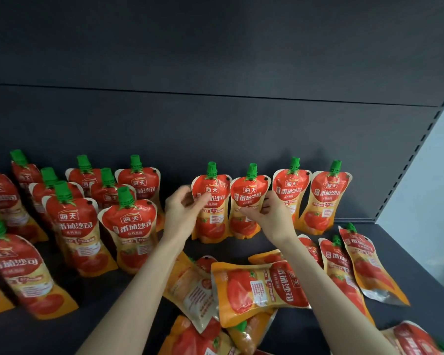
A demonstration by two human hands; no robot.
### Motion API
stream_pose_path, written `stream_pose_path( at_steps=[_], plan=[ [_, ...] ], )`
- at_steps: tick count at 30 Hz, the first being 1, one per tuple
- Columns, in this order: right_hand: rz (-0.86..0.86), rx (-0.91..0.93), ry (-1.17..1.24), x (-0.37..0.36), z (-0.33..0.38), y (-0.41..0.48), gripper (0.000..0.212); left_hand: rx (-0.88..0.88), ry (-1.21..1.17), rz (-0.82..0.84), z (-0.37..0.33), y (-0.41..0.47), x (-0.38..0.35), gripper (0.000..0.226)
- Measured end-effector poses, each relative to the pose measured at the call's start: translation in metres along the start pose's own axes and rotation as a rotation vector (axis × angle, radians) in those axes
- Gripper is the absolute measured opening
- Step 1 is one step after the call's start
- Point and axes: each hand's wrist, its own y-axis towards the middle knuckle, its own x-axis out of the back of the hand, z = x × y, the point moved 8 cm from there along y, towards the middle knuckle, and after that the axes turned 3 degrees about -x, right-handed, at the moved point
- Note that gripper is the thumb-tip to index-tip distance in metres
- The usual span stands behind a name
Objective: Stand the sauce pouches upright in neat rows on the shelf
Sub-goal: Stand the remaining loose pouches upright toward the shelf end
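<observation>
A slotted upright (416,151) divides dark back panel (215,124) from pale wall (433,188).

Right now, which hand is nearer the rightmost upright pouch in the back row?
Right. The right hand grips the third pouch from the end, two places left of the rightmost upright pouch; the left hand pinches the fourth pouch, further left.

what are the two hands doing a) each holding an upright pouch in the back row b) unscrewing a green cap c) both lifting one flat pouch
a: the left hand pinches one upright pouch and the right hand pinches the neighbouring pouch, both standing in the back row.
</observation>
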Motion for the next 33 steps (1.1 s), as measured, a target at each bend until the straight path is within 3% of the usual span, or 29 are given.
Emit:
stream_pose_path(
  at_steps=[4, 12, 19, 33],
  plan=[
    [0.043, 0.014, 0.014, -0.006, -0.001, 0.0, 0.056, 0.053, -0.003, 0.086, 0.021, -0.008, -0.012, 0.038],
    [-0.014, 0.029, -0.061, 0.001, -0.006, 0.004, 0.054, 0.017, 0.044, 0.078, 0.031, 0.004, -0.006, 0.032],
    [0.014, 0.01, -0.055, -0.004, -0.007, 0.005, 0.058, 0.028, 0.102, 0.1, 0.047, 0.006, -0.006, 0.042],
    [0.04, 0.029, -0.035, -0.005, -0.006, 0.004, 0.046, -0.002, 0.188, 0.1, 0.046, 0.003, -0.005, 0.041]
  ],
)
